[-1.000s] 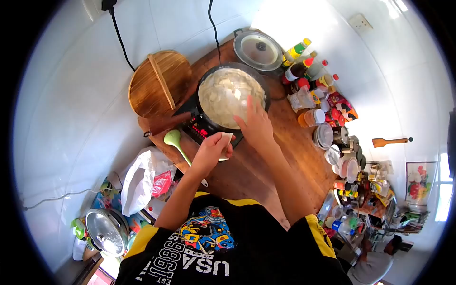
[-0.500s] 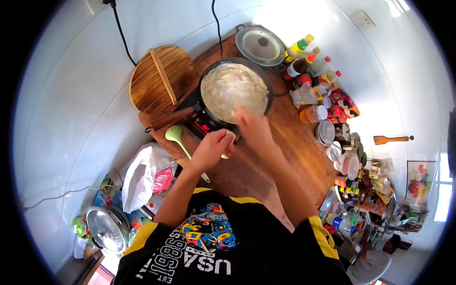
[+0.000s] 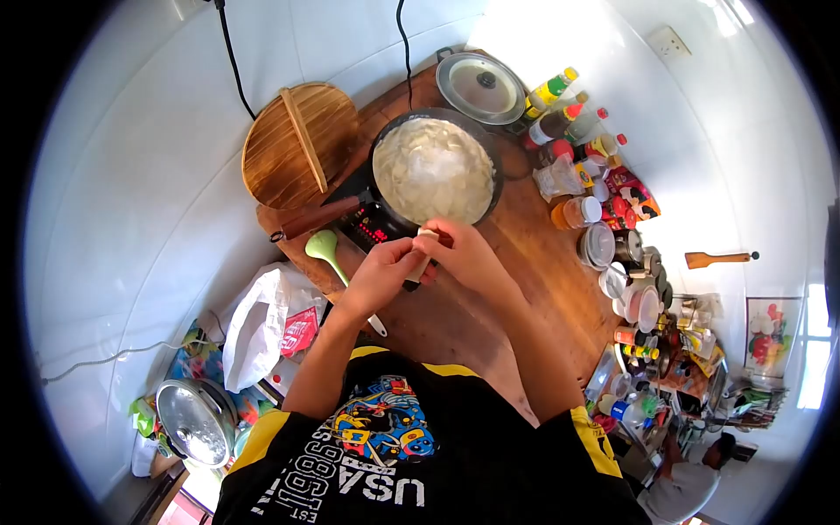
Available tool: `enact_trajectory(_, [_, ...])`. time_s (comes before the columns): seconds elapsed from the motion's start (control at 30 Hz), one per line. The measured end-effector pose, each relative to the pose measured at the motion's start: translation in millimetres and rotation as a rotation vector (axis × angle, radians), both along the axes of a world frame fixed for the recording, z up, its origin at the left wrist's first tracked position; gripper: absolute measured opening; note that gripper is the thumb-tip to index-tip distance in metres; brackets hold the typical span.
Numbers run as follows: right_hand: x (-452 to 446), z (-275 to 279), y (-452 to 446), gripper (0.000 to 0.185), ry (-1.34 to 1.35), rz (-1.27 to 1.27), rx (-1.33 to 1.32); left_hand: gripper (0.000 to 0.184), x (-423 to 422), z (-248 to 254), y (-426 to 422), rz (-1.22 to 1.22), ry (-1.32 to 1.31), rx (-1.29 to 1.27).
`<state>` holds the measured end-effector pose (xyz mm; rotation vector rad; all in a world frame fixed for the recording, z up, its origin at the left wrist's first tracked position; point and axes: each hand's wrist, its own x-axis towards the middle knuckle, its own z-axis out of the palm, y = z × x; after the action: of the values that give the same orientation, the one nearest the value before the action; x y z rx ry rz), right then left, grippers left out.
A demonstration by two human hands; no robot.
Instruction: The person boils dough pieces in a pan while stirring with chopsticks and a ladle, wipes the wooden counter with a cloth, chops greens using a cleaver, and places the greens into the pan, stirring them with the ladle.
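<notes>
Both hands meet just in front of a dark, long-handled pan (image 3: 496, 179) on a black induction cooker (image 3: 354, 229). Between them is a pale strip of what looks like dough (image 3: 418, 269). My left hand (image 3: 383, 271) is closed around its lower part. The fingertips of my right hand (image 3: 465, 254) pinch its upper end near the pan's rim. Flat pale pieces (image 3: 429, 179) crowd the pan in cloudy, steaming liquid. A green ladle (image 3: 323, 246) lies left of my left hand, its pale handle running beneath my forearm.
A round wooden lid (image 3: 262, 149) lies left of the pan, a glass lid (image 3: 464, 83) behind it. Bottles (image 3: 547, 127), jars (image 3: 577, 212) and tubs line the wooden counter's (image 3: 534, 297) right side. At lower right, a person in a white top (image 3: 682, 490) is partly visible.
My right hand, blurred over the pan's near edge before, has come back toward me and now pinches the dough. My left hand stays nearly in place.
</notes>
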<state>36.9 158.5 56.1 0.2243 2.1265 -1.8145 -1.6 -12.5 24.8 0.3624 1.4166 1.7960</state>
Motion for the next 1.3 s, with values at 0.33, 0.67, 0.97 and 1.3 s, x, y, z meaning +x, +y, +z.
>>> enact_trajectory(0.33, [-2, -16, -8, 0.020, 0.066, -0.049, 0.098, 0.025, 0, -7, 5, 0.215, -0.148, 0.089])
enact_trajectory(0.67, [-26, -15, 6, 0.027, 0.385, -0.126, 0.609, 0.029, -2, -1, 1, 0.011, 0.035, -0.150])
enact_trajectory(0.97, [0, -6, -9, 0.028, 0.137, -0.123, 0.068, 0.039, -2, -4, -2, 0.131, -0.016, 0.068])
enact_trajectory(1.3, [-28, -22, 9, 0.035, 0.148, -0.117, 0.682, 0.025, -16, -14, 6, 0.069, 0.036, -0.058])
